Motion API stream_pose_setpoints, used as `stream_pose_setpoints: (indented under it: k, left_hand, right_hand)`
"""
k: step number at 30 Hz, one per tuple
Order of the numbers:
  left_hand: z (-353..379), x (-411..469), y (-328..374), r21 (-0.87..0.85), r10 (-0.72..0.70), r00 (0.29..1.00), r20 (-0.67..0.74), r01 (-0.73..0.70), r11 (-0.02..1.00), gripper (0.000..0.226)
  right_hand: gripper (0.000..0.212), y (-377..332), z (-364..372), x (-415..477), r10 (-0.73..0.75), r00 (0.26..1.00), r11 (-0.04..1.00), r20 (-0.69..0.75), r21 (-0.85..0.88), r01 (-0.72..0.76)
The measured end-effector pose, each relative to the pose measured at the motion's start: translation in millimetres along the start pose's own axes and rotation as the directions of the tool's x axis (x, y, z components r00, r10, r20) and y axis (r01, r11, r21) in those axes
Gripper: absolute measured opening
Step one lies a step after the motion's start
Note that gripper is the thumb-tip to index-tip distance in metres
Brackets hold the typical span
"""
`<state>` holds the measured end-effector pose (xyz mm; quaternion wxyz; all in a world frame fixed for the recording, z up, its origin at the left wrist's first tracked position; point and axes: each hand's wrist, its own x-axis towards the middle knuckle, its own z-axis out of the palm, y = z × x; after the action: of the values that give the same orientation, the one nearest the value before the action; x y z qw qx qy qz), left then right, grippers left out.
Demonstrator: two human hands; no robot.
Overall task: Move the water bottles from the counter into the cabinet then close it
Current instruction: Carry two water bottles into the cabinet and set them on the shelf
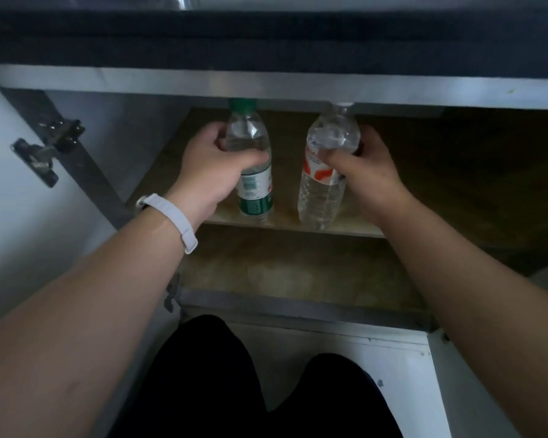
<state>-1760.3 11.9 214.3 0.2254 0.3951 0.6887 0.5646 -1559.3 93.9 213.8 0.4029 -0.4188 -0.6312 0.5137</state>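
Two clear water bottles stand upright near the front edge of the cabinet shelf (pixel 222 218). The left one, a green-capped bottle with a green label (pixel 254 191), is wrapped by my left hand (pixel 215 165) around its upper body. The right one, a white-capped bottle with a red and white label (pixel 321 197), is gripped around its shoulder by my right hand (pixel 366 172). Both caps sit just under the cabinet's top rail (pixel 266 86). A white band is on my left wrist.
The cabinet is open below a dark counter edge (pixel 266 36). Its white left door (pixel 19 191) swings out with a metal hinge (pixel 49 153). Another white door panel (pixel 402 384) shows at lower right. A lower floor (pixel 282 276) lies under the shelf. My dark-trousered knees (pixel 234 384) are in front.
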Motion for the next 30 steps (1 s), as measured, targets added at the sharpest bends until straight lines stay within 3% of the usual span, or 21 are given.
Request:
stream_pose_setpoints:
  k: [4,16,21,26,30]
  left_hand:
    - [8,3,-10,-0.009,-0.005,1.000,-0.010,0.005,1.000,0.050]
    - [21,-4,-32,-0.057,0.052,0.999,-0.018,-0.053,0.997,0.051]
    - [27,-8,-49,0.005,0.049,0.998,-0.047,-0.049,0.999,0.058]
    - [50,-22,-75,0.188,0.079,0.980,-0.184,-0.044,0.981,0.080]
    - [75,-33,-78,0.186,0.050,0.953,-0.298,0.006,0.983,0.092]
  right_hand:
    - [0.043,8,0,10,-0.011,0.999,0.997,0.052,-0.072,0.015]
    - [0.055,34,2,24,-0.028,0.997,0.999,0.069,-0.033,0.030]
    - [0.080,58,0,13,-0.023,0.996,0.988,0.087,-0.150,0.036]
    - [0.094,92,13,-2,-0.047,0.994,0.945,-0.103,-0.327,0.010]
    - [0.089,103,36,-8,-0.076,0.971,0.959,-0.227,-0.283,0.009]
